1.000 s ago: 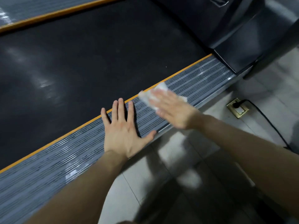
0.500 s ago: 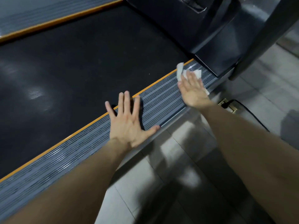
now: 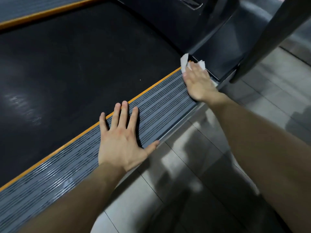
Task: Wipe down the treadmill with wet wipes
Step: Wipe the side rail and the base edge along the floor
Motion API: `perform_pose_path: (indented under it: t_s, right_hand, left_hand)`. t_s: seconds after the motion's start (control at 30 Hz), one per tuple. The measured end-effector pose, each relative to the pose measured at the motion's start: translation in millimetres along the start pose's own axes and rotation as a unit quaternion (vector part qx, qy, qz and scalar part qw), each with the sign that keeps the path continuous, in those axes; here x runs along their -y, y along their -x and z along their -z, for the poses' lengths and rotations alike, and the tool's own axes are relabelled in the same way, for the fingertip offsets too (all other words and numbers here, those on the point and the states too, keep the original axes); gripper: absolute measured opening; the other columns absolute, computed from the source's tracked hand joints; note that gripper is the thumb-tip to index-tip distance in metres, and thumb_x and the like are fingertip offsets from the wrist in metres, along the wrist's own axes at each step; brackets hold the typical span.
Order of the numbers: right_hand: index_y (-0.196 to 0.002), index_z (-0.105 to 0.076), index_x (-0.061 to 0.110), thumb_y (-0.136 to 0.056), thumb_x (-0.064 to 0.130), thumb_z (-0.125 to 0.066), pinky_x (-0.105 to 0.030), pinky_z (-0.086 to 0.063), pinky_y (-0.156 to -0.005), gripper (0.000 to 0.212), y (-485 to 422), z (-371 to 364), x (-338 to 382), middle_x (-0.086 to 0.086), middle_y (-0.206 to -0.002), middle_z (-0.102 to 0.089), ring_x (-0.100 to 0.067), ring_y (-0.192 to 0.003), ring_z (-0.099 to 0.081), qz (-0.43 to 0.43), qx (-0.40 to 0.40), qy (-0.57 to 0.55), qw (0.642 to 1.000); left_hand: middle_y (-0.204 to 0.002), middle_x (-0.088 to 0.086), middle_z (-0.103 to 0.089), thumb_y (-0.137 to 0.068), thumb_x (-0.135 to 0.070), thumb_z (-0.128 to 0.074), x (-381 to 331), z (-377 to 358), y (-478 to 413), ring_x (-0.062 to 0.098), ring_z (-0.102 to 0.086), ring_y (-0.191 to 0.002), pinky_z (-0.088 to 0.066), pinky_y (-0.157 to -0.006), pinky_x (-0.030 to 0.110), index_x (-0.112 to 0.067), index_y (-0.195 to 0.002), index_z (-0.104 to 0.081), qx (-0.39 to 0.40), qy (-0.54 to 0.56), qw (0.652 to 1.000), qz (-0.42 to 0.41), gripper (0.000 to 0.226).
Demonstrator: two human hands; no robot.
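Held the right fingers (image 3: 193, 71) straight and close together, flat on top of the wet wipe (image 3: 184, 61), with nothing curled round it. Pinned the wipe that way against the front end of the near side rail (image 3: 159, 105), just where the ribbed grey strip met the foot of the dark front housing (image 3: 217, 52). Showed white only past the fingertips and at the outer edge of the right hand (image 3: 198, 84). Spread the left fingers (image 3: 124, 113) wide and straight, palm down on the same rail closer to the body, thumb out along the metal edge. Braced there with the left hand (image 3: 120, 142) and held nothing. Judged the job partway done: stood at the front end of this rail, with wet-looking glints on the ribs lower down, yet could not say for certain which stretches had been wiped. Left to do, by the look of it: the black belt (image 3: 75, 64), the orange trim (image 3: 151, 86), the far rail (image 3: 33, 9), the front housing and the upright post (image 3: 262, 39). Could not see most of the wipe under the palm, nor how soiled it was. Lost the console and handrails above the top edge and the rear of the deck off to the left. Made out no wipe packet on the tiled floor (image 3: 185, 158).
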State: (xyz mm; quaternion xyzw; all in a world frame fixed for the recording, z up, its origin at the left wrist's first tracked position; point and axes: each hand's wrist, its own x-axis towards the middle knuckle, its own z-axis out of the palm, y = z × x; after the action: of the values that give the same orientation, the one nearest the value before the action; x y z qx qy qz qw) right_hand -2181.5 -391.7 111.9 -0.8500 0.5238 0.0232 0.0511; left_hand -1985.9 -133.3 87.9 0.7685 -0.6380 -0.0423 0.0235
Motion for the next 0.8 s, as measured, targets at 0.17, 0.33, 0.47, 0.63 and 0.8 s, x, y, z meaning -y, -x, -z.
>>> perform_pose_path:
  t_s: [0.17,0.33,0.47,0.63,0.8]
  right_hand:
    - [-0.164,-0.031,0.015,-0.113,0.036,-0.029,-0.050,-0.024,-0.128,0.055,63,-28,72,-0.014,-0.167,-0.038,-0.028,-0.158,-0.026,0.313,-0.073,0.007,0.947]
    - [-0.170,-0.006,0.015,-0.110,0.041,-0.001,-0.056,-0.028,-0.123,0.065,8,6,5,-0.007,-0.170,-0.029,-0.038,-0.154,-0.030,0.152,-0.038,0.026,0.987]
    - [-0.169,-0.018,0.015,-0.101,0.070,0.011,-0.051,-0.006,-0.132,0.092,11,-8,15,-0.010,-0.176,-0.015,-0.023,-0.164,-0.006,0.014,-0.024,-0.033,0.999]
    - [-0.169,-0.019,0.016,-0.113,0.021,-0.023,-0.055,-0.029,-0.126,0.057,74,-14,25,-0.009,-0.167,-0.037,-0.028,-0.155,-0.032,0.299,-0.084,0.012,0.951]
    - [-0.165,-0.031,0.009,-0.104,0.064,0.013,-0.057,-0.007,-0.131,0.093,36,-20,-34,-0.013,-0.174,-0.023,-0.031,-0.163,-0.015,-0.015,-0.078,-0.069,0.994]
  left_hand:
    - [-0.178,0.009,-0.002,-0.084,-0.098,-0.013,0,-2,2,0.023,0.005,-0.165,-0.007,-0.127,0.063,-0.022,-0.170,-0.017,-0.013,0.015,1.000,-0.003,0.115]
    - [-0.178,0.007,0.003,-0.083,-0.099,-0.010,-1,0,-2,0.022,0.010,-0.164,-0.003,-0.128,0.061,-0.025,-0.171,-0.011,-0.009,0.015,1.000,-0.001,0.115]
    - [-0.178,0.006,0.001,-0.084,-0.099,-0.013,0,-2,1,0.021,0.008,-0.164,-0.003,-0.129,0.061,-0.025,-0.170,-0.013,-0.013,0.017,1.000,0.002,0.114]
    - [-0.178,0.006,0.000,-0.084,-0.099,-0.013,0,-1,-1,0.021,0.007,-0.164,-0.004,-0.129,0.061,-0.025,-0.170,-0.014,-0.018,0.014,1.000,0.004,0.114]
    - [-0.178,0.006,-0.001,-0.084,-0.099,-0.013,-1,-2,1,0.021,0.006,-0.164,-0.006,-0.129,0.061,-0.025,-0.170,-0.015,-0.021,0.010,1.000,0.004,0.114]
